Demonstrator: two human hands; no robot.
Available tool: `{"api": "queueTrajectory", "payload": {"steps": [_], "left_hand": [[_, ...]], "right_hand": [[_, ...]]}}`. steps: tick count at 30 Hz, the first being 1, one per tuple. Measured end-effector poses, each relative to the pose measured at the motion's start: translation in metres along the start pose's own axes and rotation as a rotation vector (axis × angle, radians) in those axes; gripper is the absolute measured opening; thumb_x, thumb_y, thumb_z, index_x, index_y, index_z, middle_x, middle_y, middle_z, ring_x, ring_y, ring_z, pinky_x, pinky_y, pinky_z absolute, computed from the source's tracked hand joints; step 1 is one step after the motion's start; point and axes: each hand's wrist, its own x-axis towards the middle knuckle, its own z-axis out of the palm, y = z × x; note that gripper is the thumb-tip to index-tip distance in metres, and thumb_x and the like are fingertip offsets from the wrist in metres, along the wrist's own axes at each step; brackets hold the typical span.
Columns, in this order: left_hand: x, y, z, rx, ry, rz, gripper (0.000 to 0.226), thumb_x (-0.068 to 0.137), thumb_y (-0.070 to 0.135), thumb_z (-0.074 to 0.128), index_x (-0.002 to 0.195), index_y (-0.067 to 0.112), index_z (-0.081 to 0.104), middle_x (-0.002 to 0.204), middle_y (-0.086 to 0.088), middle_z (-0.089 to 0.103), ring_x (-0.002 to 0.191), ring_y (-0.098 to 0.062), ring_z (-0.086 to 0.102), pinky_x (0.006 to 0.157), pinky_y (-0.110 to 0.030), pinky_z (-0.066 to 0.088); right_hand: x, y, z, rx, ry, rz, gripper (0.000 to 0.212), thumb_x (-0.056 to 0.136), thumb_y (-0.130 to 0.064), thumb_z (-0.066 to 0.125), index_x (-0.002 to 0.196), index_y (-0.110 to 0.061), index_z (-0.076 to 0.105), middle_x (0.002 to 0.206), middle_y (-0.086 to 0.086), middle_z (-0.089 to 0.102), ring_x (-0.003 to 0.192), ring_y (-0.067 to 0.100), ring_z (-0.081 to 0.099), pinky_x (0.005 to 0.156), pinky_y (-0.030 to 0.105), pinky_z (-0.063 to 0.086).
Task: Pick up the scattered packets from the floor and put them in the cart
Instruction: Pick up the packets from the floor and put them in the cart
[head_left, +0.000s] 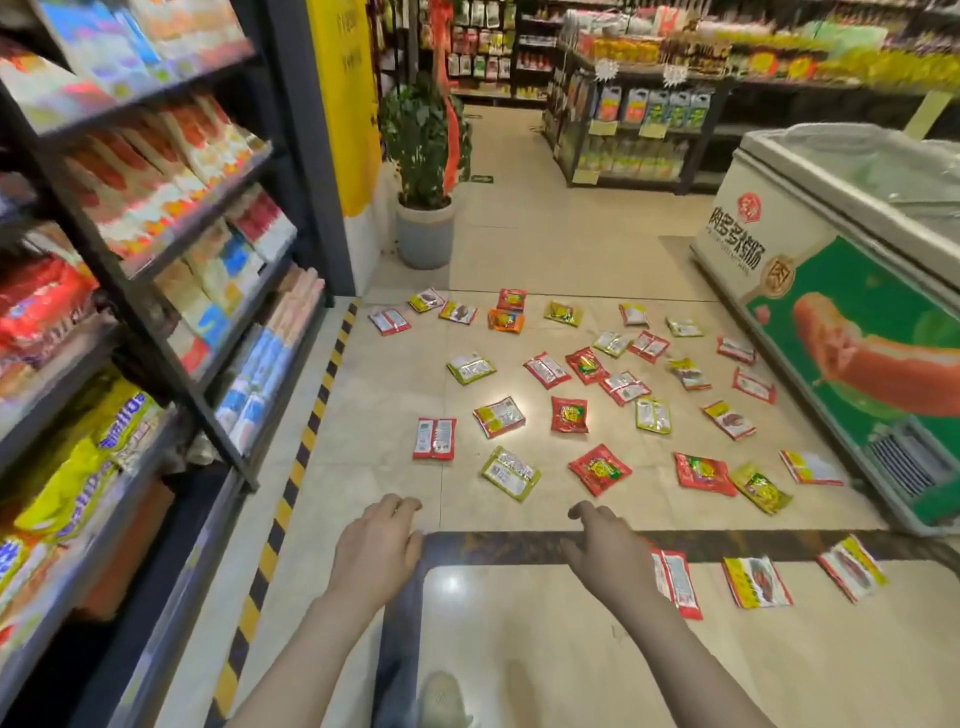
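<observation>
Below my chin, my left hand (376, 548) and my right hand (610, 553) hang out in front of me, palms down, fingers loosely curled and spread, with nothing in either. I judge they are held this way because I am about to reach down, so I keep them free and apart to take packets from both sides.

Just beside my right hand, on its outer side, lies a red packet (675, 582), partly hidden by my wrist; it looks the easiest to take first. Beyond my fingertips are a yellow-green packet (510, 473) and a red one (600, 468), and farther out the rest of the scattered packets (587, 374) spread flat across the floor (395, 374), apart from each other, so each needs its own pinch at an edge.

Off to my left stand the shelves (156, 270) with a striped floor marking (306, 436) along them; to my right, the freezer (852, 291). No cart shows here, so I cannot tell where it stands.
</observation>
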Motion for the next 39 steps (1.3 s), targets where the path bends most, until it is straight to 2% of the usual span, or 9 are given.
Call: {"api": "queueTrajectory", "payload": {"steps": [9, 13, 17, 21, 27, 30, 33, 36, 39], "left_hand": [[0.228, -0.038, 0.024, -0.067, -0.103, -0.130, 0.037, 0.094, 0.027, 0.050, 0.130, 0.019, 0.052, 0.130, -0.002, 0.056, 0.114, -0.021, 0.056, 0.091, -0.031, 0.047], [0.324, -0.057, 0.057, -0.070, -0.185, -0.201, 0.038, 0.097, 0.032, 0.044, 0.134, 0.024, 0.045, 0.135, 0.004, 0.050, 0.119, -0.014, 0.052, 0.095, -0.027, 0.043], [0.425, -0.077, 0.109, -0.140, -0.233, -0.275, 0.040, 0.097, 0.029, 0.044, 0.136, 0.021, 0.043, 0.132, 0.001, 0.051, 0.116, -0.017, 0.052, 0.088, -0.027, 0.045], [0.523, -0.099, 0.172, -0.264, -0.316, -0.440, 0.039, 0.096, 0.026, 0.046, 0.134, 0.017, 0.043, 0.129, -0.002, 0.052, 0.114, -0.018, 0.053, 0.080, -0.027, 0.043], [0.633, -0.147, 0.279, -0.379, -0.369, -0.653, 0.037, 0.094, 0.024, 0.051, 0.130, 0.012, 0.047, 0.127, -0.008, 0.055, 0.113, -0.024, 0.054, 0.076, -0.026, 0.036], [0.673, -0.181, 0.347, -0.403, -0.355, -0.744, 0.040, 0.094, 0.021, 0.052, 0.131, 0.007, 0.046, 0.131, -0.014, 0.053, 0.115, -0.029, 0.053, 0.083, -0.033, 0.041], [0.699, -0.213, 0.425, -0.431, -0.315, -0.808, 0.044, 0.092, 0.018, 0.055, 0.132, 0.002, 0.044, 0.131, -0.018, 0.052, 0.114, -0.033, 0.053, 0.088, -0.039, 0.042], [0.718, -0.234, 0.500, -0.472, -0.288, -0.868, 0.042, 0.091, 0.017, 0.059, 0.127, -0.001, 0.048, 0.125, -0.018, 0.053, 0.110, -0.035, 0.054, 0.079, -0.036, 0.040], [0.726, -0.255, 0.565, -0.446, -0.296, -0.930, 0.059, 0.082, 0.026, 0.070, 0.128, -0.003, 0.046, 0.128, -0.026, 0.050, 0.113, -0.042, 0.051, 0.090, -0.047, 0.044]], "right_hand": [[0.223, -0.020, 0.011, -0.015, -0.142, 0.097, 0.040, 0.091, -0.036, 0.051, 0.128, -0.021, 0.044, 0.126, 0.001, 0.052, 0.119, 0.022, 0.049, 0.090, 0.033, 0.043], [0.320, -0.016, 0.036, -0.011, -0.200, 0.133, 0.040, 0.092, -0.034, 0.050, 0.128, -0.020, 0.044, 0.126, 0.003, 0.052, 0.120, 0.024, 0.049, 0.090, 0.035, 0.043], [0.425, -0.003, 0.075, -0.006, -0.266, 0.167, 0.041, 0.092, -0.034, 0.050, 0.130, -0.020, 0.042, 0.128, 0.004, 0.051, 0.121, 0.024, 0.048, 0.090, 0.035, 0.044], [0.533, 0.013, 0.122, -0.014, -0.361, 0.228, 0.043, 0.092, -0.033, 0.049, 0.133, -0.021, 0.039, 0.128, 0.004, 0.049, 0.120, 0.024, 0.049, 0.089, 0.034, 0.044], [0.664, 0.041, 0.214, -0.020, -0.462, 0.304, 0.046, 0.092, -0.035, 0.051, 0.134, -0.022, 0.036, 0.131, 0.003, 0.045, 0.123, 0.023, 0.046, 0.091, 0.034, 0.044], [0.712, 0.062, 0.281, -0.002, -0.498, 0.296, 0.049, 0.092, -0.033, 0.052, 0.136, -0.021, 0.034, 0.134, 0.004, 0.043, 0.123, 0.024, 0.046, 0.092, 0.034, 0.043], [0.744, 0.086, 0.356, 0.068, -0.564, 0.280, 0.055, 0.091, -0.031, 0.055, 0.139, -0.019, 0.031, 0.135, 0.006, 0.041, 0.123, 0.025, 0.046, 0.091, 0.032, 0.041], [0.764, 0.110, 0.428, 0.044, -0.605, 0.269, 0.064, 0.089, -0.035, 0.057, 0.143, -0.020, 0.026, 0.138, 0.006, 0.038, 0.126, 0.024, 0.043, 0.097, 0.033, 0.041], [0.770, 0.132, 0.484, -0.026, -0.635, 0.287, 0.074, 0.085, -0.043, 0.060, 0.145, -0.020, 0.022, 0.145, 0.004, 0.031, 0.133, 0.023, 0.037, 0.102, 0.036, 0.038]]}}
